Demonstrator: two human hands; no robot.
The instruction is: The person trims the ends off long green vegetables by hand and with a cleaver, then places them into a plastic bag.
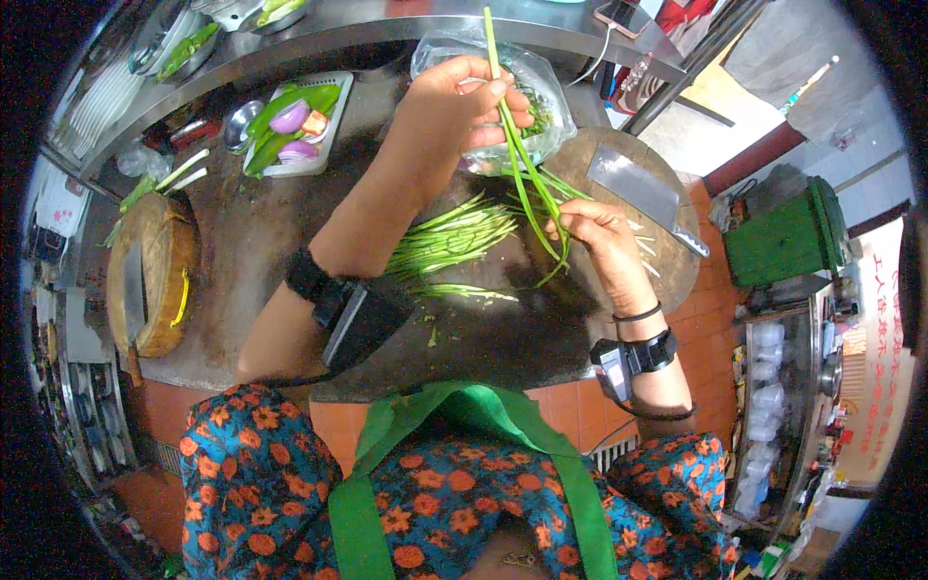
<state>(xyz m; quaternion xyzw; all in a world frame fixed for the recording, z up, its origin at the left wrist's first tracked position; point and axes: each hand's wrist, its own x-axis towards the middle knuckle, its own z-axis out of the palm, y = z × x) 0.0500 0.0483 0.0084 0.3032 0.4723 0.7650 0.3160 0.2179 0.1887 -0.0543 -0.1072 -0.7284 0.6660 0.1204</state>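
A green onion stalk (510,129) with long leaves is held up between my two hands. My left hand (482,101) grips its thick upper part between thumb and fingers. Lower down, my right hand (598,230) pinches the leaves, whose ends curl beneath the fingers. Below my hands, a bundle of thin green stalks (464,235) lies on the dark worktop (464,348), with a few loose stalks (467,292) nearer me. Behind my left hand sits a clear plastic bag (554,87) with greens in it, partly hidden by the hand.
A cleaver (634,185) rests on a round chopping board (670,272) at right, beside pale trimmings. At left, another knife (134,293) lies on a thick wooden block (163,246). A white basket (337,109) holds peppers and onion pieces. A steel shelf (348,32) spans the back.
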